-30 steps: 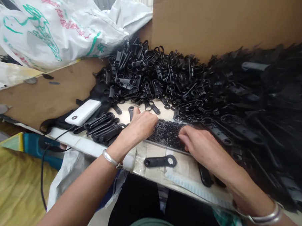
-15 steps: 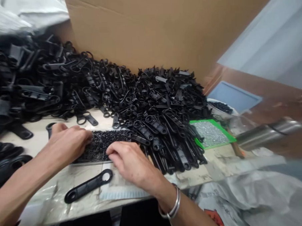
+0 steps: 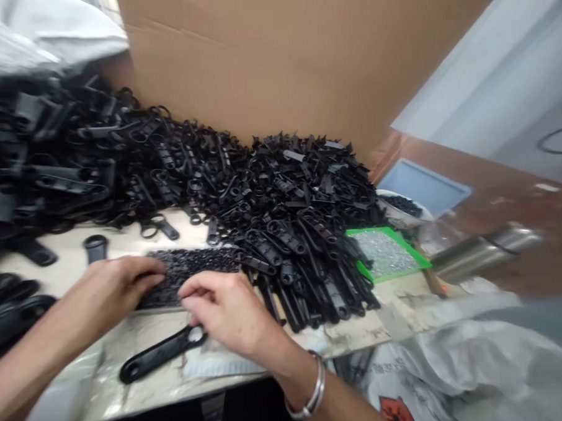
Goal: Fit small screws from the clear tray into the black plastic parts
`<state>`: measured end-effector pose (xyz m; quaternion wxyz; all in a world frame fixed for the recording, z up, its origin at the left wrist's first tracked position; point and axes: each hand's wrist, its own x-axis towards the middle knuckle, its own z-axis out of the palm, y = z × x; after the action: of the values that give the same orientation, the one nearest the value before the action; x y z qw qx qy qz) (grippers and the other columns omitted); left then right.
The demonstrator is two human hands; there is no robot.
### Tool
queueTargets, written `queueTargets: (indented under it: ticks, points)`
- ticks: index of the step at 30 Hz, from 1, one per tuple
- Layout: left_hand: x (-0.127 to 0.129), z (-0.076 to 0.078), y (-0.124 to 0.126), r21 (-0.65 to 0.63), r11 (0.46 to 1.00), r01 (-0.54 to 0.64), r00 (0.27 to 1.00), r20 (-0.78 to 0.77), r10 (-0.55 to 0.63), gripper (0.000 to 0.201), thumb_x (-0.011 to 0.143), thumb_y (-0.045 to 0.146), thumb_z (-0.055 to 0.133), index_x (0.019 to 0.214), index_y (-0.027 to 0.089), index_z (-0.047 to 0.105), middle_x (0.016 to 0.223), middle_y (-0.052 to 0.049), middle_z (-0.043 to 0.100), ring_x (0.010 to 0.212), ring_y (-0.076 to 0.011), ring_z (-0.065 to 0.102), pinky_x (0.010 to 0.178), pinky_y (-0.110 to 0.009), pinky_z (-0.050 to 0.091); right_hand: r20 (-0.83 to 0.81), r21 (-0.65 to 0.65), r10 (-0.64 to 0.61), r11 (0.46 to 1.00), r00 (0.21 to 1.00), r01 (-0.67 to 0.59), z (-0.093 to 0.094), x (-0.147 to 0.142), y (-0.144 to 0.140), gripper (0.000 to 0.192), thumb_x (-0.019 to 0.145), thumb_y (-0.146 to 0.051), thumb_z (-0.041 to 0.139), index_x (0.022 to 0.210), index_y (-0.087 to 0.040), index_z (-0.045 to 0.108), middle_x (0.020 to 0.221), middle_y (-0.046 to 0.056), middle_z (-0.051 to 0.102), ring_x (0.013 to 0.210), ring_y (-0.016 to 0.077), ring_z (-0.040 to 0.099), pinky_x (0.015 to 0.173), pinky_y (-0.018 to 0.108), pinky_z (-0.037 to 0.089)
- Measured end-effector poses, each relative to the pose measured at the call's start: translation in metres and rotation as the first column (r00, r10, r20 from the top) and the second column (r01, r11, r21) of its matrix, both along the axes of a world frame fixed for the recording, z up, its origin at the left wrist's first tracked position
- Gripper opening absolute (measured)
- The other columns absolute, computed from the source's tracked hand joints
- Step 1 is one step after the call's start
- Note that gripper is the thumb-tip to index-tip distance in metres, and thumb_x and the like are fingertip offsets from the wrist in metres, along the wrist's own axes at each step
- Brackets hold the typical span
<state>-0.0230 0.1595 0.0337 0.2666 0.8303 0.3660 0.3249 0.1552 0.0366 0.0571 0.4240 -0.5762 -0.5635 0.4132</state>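
- The right hand (image 3: 229, 312) has drawn back from the tray of small black pieces (image 3: 190, 270), fingertips pinched together over the flat black part (image 3: 159, 353) lying at the table's edge.
- The left hand (image 3: 110, 292) stays on the tray, fingers curled.

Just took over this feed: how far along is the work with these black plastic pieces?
Done: only a small stack of pieces lies at the left edge. In hand: both the left hand and right hand are at the tray of tiny black parts, one single piece beside them. Left: the big pile looks untouched.
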Motion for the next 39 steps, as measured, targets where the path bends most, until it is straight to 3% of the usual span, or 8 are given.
queueTargets:
  ticks: [4,6,12,22,29,32,36,39]
  points:
    - [0.007,0.02,-0.035,-0.035,0.998,-0.042,0.99,-0.135,0.037,0.013,0.08,0.026,0.059,0.085,0.023,0.07,0.087,0.003,0.073,0.082,-0.0173,0.067,0.078,-0.026,0.048,-0.176,-0.119,-0.057,0.992,0.983,0.036,-0.001,-0.007,0.013,0.011,0.08,-0.022,0.057,0.082,-0.015,0.065,0.059,-0.001,0.06,0.048,0.0099,0.056,0.042,0.016,0.042]
    - [0.012,0.024,-0.046,-0.082,0.995,-0.05,0.998,-0.044,0.046,0.012,0.081,0.018,0.059,0.086,0.021,0.069,0.087,0.002,0.073,0.084,-0.0152,0.066,0.08,-0.025,0.048,-0.222,-0.125,-0.064,0.991,0.973,0.037,-0.002,-0.009,0.023,0.017,0.081,-0.029,0.059,0.082,-0.013,0.063,0.067,0.002,0.063,0.053,0.0097,0.057,0.045,0.016,0.044]
    - [0.015,0.018,-0.062,-0.074,0.981,-0.178,0.971,0.146,0.187,0.013,0.077,0.013,0.067,0.087,0.021,0.068,0.083,0.003,0.072,0.077,-0.0123,0.066,0.076,-0.023,0.051,-0.19,-0.141,-0.045,0.99,0.981,0.018,-0.002,-0.012,0.036,0.022,0.078,-0.034,0.067,0.082,-0.012,0.066,0.053,-0.002,0.055,0.043,0.0052,0.044,0.04,0.013,0.033]
    - [0.017,0.014,-0.064,-0.114,0.962,-0.249,0.948,0.174,0.266,0.014,0.078,0.013,0.066,0.089,0.02,0.068,0.082,0.002,0.073,0.077,-0.0128,0.068,0.076,-0.023,0.053,-0.167,-0.087,-0.1,0.992,0.981,0.086,-0.007,-0.011,0.039,0.033,0.07,-0.039,0.079,0.086,-0.013,0.069,0.071,0.004,0.066,0.06,0.0111,0.059,0.05,0.015,0.048]
    - [0.016,0.012,-0.068,-0.178,0.962,-0.205,0.926,0.283,0.249,0.019,0.076,0.006,0.064,0.087,0.02,0.07,0.078,0.003,0.072,0.075,-0.0105,0.068,0.075,-0.018,0.052,-0.092,-0.07,-0.127,0.99,0.988,0.121,-0.005,-0.013,0.043,0.032,0.067,-0.037,0.079,0.084,-0.012,0.07,0.072,0.006,0.069,0.056,0.0115,0.061,0.052,0.016,0.052]
    - [0.017,0.011,-0.066,-0.331,0.924,-0.189,0.881,0.359,0.309,0.019,0.075,0.006,0.064,0.089,0.018,0.071,0.077,0.0,0.072,0.074,-0.0114,0.068,0.072,-0.019,0.053,-0.075,-0.043,-0.144,0.989,0.987,0.141,-0.002,-0.015,0.042,0.032,0.066,-0.037,0.078,0.084,-0.012,0.07,0.072,0.006,0.07,0.056,0.0128,0.063,0.053,0.017,0.053]
    - [0.017,0.009,-0.06,-0.59,0.805,-0.064,0.785,0.468,0.406,0.018,0.069,0.007,0.069,0.086,0.012,0.07,0.074,-0.004,0.071,0.069,-0.0132,0.066,0.066,-0.021,0.052,-0.03,0.014,-0.164,0.986,0.986,0.165,-0.002,-0.018,0.042,0.03,0.065,-0.037,0.076,0.082,-0.013,0.07,0.069,0.005,0.07,0.055,0.0138,0.064,0.054,0.018,0.053]
    - [0.016,0.005,-0.056,-0.651,0.759,0.018,0.74,0.519,0.428,0.014,0.068,0.007,0.07,0.082,0.011,0.069,0.07,-0.003,0.07,0.066,-0.0117,0.065,0.065,-0.02,0.051,0.009,0.047,-0.148,0.988,0.989,0.148,-0.005,-0.02,0.044,0.028,0.066,-0.036,0.074,0.082,-0.014,0.07,0.07,0.004,0.07,0.056,0.015,0.065,0.054,0.02,0.053]
